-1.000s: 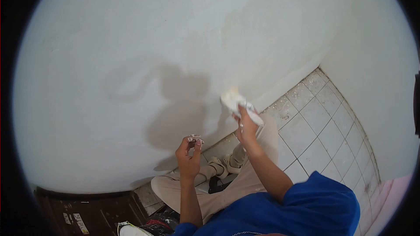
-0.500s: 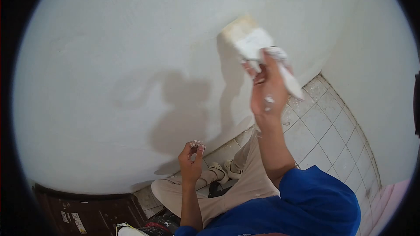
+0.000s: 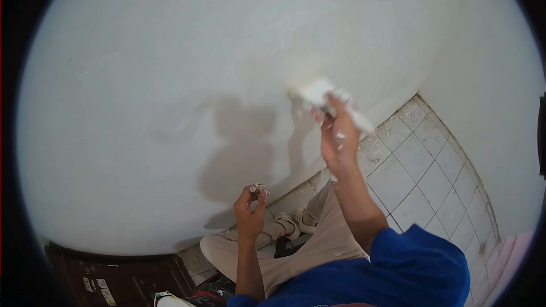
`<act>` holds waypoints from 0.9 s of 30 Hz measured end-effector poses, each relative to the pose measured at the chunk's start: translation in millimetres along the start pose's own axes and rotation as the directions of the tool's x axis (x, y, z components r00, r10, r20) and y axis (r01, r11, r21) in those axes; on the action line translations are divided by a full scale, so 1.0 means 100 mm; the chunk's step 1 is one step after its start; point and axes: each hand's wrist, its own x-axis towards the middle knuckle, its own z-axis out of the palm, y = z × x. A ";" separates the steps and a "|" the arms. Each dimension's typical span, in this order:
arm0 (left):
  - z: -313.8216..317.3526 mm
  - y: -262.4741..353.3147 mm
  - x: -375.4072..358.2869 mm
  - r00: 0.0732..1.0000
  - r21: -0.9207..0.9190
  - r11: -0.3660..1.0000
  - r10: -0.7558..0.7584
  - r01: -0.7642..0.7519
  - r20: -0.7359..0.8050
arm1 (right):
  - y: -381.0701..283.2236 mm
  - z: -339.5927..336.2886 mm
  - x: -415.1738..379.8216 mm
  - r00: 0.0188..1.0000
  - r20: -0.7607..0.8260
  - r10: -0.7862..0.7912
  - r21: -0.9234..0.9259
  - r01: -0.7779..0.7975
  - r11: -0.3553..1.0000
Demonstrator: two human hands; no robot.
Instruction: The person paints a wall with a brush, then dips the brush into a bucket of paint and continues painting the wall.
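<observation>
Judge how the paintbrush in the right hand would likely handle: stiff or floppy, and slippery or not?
The paintbrush probably has a stiff handle and softer bristles, which meet the wall. It looks coated in white paint, as does the right hand, so the grip may be slippery. It seems light, being held by fingers alone.

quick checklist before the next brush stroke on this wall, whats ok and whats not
1. Right hand gripping the paintbrush handle: ok.
2. Bristles against the wall: ok, they look to be touching it.
3. Paint load on the bristles: cannot tell.
4. Left hand clear of the brush: ok; it is raised lower down, pinching something small.
5. Tiled floor protected: not ok, bare and speckled.
</observation>
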 end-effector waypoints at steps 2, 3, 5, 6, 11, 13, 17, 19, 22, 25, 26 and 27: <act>-0.01 -0.09 0.02 1.000 -0.019 1.000 0.004 -0.004 -0.001 | -0.43 0.49 -0.12 0.985 0.085 -0.151 0.081 0.145 0.986; 0.00 -0.12 0.01 1.000 -0.033 0.999 0.002 -0.002 -0.007 | -0.56 0.67 -0.18 0.967 0.137 -0.214 0.129 0.197 0.972; 0.02 -0.12 0.01 1.000 -0.039 0.999 0.009 -0.009 0.004 | -0.43 0.79 -0.24 0.969 0.132 -0.210 0.125 0.194 0.973; 0.02 -0.12 0.02 1.000 -0.042 0.999 0.013 -0.013 0.008 | -0.17 0.74 -0.23 0.986 0.076 -0.148 0.077 0.142 0.987; 0.05 -0.02 0.08 0.999 0.040 0.998 0.045 -0.046 0.015 | 0.73 -0.41 -0.48 0.956 -0.219 0.193 -0.174 -0.233 0.957; 0.03 0.02 0.04 0.999 0.038 0.999 0.035 -0.035 0.017 | 1.01 -1.03 -0.46 0.896 -0.307 0.320 -0.153 -0.379 0.913; -0.01 0.09 0.03 1.000 0.036 0.999 -0.006 0.005 0.011 | 0.84 -0.71 -0.26 0.945 -0.232 0.229 -0.097 -0.257 0.962; -0.04 0.10 -0.02 0.999 0.039 0.999 -0.030 0.029 0.019 | 0.36 -0.09 -0.24 0.990 -0.040 0.137 -0.059 -0.140 0.988; -0.04 0.09 -0.01 0.999 0.052 0.998 -0.020 0.018 0.039 | -0.16 0.53 -0.43 0.973 0.142 -0.183 0.073 0.174 0.982; -0.04 0.05 -0.03 0.999 0.042 0.999 -0.008 0.007 0.035 | -0.20 0.76 -0.56 0.776 0.365 -0.514 -0.119 0.587 0.801; -0.03 0.08 -0.02 0.999 0.045 0.999 -0.003 0.001 0.037 | -0.02 0.66 -0.51 0.662 0.494 -0.563 -0.349 0.745 0.569; -0.04 0.10 -0.02 0.999 0.050 0.999 0.005 -0.007 0.041 | 0.20 0.52 -0.45 0.547 0.632 -0.548 -0.499 0.829 0.252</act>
